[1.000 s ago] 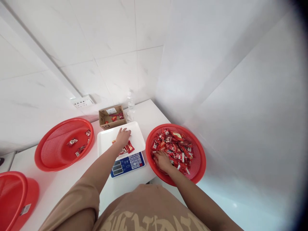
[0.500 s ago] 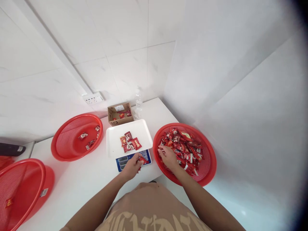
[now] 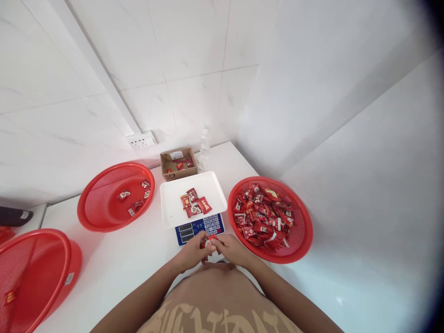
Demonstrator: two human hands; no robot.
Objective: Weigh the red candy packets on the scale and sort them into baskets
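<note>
In front of my body, both hands meet just below the scale's keypad. My left hand is closed around small red wrapped candies; how many is hidden by the fingers. My right hand pinches at the red wrapper from the other side, its fingertips touching those of the left. Beyond them stands a digital scale with a blue panel and a white tray. Several wrapped candies lie in a cluster on the tray. To the right, a red mesh basket holds a heap of similar candies.
At left is a red basket with several candies; nearer stands another red basket. Behind the scale are a cardboard box with red packets and a clear plastic bottle. A socket is on the tiled wall.
My right hand has left the right basket and come across to my left hand at the candies. My left hand has moved slightly down and right. The view has shifted a little.
</note>
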